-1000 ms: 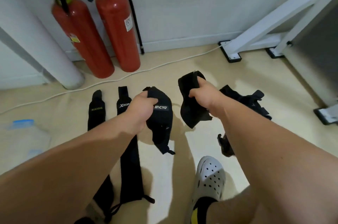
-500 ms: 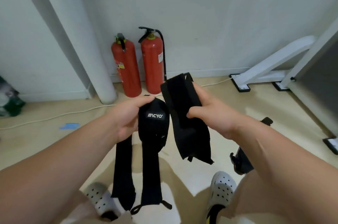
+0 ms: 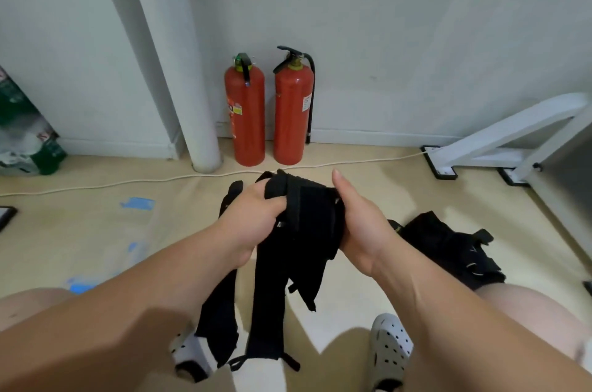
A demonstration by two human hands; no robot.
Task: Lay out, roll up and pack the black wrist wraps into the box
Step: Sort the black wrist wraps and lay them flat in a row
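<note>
Long black fabric wrist wraps, held apart half a second ago, are now merged into one bundle mid-air above the floor. The left hand has a closed grip on it and the right hand clasps the other side. Looks like gathering, not laying out. Right fingers are hidden behind cloth, the box is out of view, and the wrap count is unclear.

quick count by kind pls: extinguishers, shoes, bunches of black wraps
red fire extinguishers: 2
white clogs: 2
black wrap bunches: 2, the held bunch gripped by left hand and right hand, and the floor bunch lying at the right; single wraps too tangled to count
total: 6
</note>
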